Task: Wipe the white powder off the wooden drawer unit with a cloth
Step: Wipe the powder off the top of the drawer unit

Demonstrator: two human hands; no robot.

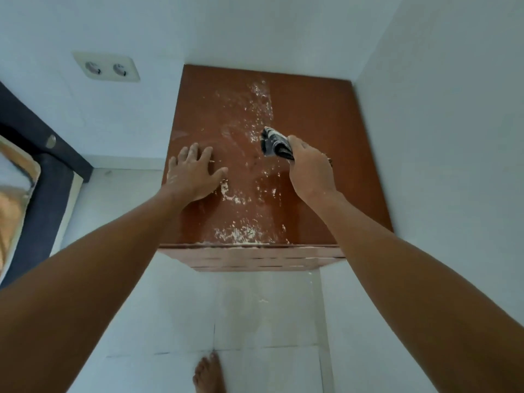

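Foot (208, 374) on floor tiles; left hand (192, 173) lay flat, fingers spread, on the unit (312, 114). Right hand (309, 168), fingers closed around the cloth (275, 143). Wiping under way; next stroke should cross the central powder (241, 232) toward the front edge.

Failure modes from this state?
Powder sits along the front edge of the drawer unit; a forward wipe may push it onto the floor. The left hand, flat on the top, looks dusted and could smear. The bunched cloth in the right hand may miss patches.
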